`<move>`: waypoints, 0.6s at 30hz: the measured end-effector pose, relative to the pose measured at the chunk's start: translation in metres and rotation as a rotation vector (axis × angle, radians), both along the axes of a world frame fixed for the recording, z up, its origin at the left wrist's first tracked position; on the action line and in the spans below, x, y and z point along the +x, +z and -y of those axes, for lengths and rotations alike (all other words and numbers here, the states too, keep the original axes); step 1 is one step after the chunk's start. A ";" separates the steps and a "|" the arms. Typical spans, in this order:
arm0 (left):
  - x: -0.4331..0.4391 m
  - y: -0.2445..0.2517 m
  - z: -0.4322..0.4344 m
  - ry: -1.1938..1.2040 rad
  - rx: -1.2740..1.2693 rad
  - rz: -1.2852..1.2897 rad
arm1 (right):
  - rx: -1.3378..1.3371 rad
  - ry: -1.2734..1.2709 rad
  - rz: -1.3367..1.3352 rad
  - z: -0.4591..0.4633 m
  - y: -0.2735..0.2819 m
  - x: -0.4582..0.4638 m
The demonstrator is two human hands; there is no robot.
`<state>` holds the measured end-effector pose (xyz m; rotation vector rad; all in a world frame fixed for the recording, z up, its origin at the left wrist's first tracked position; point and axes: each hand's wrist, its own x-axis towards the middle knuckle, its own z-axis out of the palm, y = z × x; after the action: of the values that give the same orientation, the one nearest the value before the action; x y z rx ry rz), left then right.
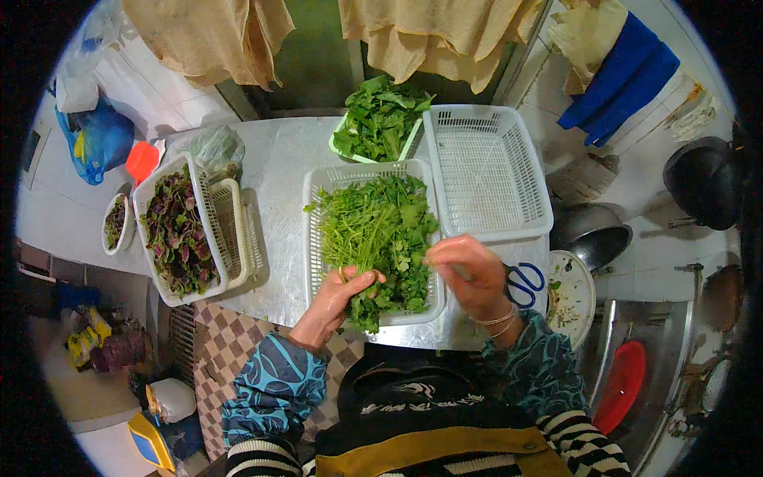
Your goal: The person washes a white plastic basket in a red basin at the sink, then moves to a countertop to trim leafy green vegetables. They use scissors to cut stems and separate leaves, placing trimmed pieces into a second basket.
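My left hand [337,301] grips a small bunch of coriander at the near side of a white plastic basket. Its thumb presses across the stems, and leaves hang down toward me. More coriander [363,220] fills the basket [308,250], with pale stems mostly to the left and leaves to the right. Over the basket's right rim, my right hand [471,274] is raised with thumb and fingertips close together. It is blurred, and a green speck shows at the fingertips; I cannot tell if it holds anything. Blue-handled scissors [524,286] lie just right of this hand.
A second white basket [547,203] stands at the back right of the metal table [277,155]. Leafy greens [381,119] sit in a light-green basket behind. To the left, red-purple amaranth leaves [179,238] fill a tilted basket. A plate of scraps [581,298] is at the right.
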<state>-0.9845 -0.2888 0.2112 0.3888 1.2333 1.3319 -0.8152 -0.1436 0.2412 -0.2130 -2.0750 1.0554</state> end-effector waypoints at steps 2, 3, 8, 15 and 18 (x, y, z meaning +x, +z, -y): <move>0.005 -0.001 -0.001 0.011 0.014 0.103 | 0.169 0.100 0.247 0.017 -0.002 -0.012; 0.008 -0.001 -0.001 0.054 -0.017 0.100 | 0.110 0.153 0.070 0.024 -0.006 -0.021; 0.014 -0.005 -0.005 0.163 0.050 0.106 | 0.301 0.005 -0.029 0.037 -0.023 -0.034; 0.016 -0.009 -0.007 0.240 0.142 0.062 | -0.282 0.098 0.138 0.040 -0.018 -0.024; 0.012 -0.008 -0.008 0.258 0.102 -0.056 | -0.691 0.241 0.219 0.030 -0.018 -0.001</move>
<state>-0.9721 -0.2804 0.2028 0.3493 1.2977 1.6185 -0.8164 -0.1737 0.2234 -0.4425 -1.8729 1.9523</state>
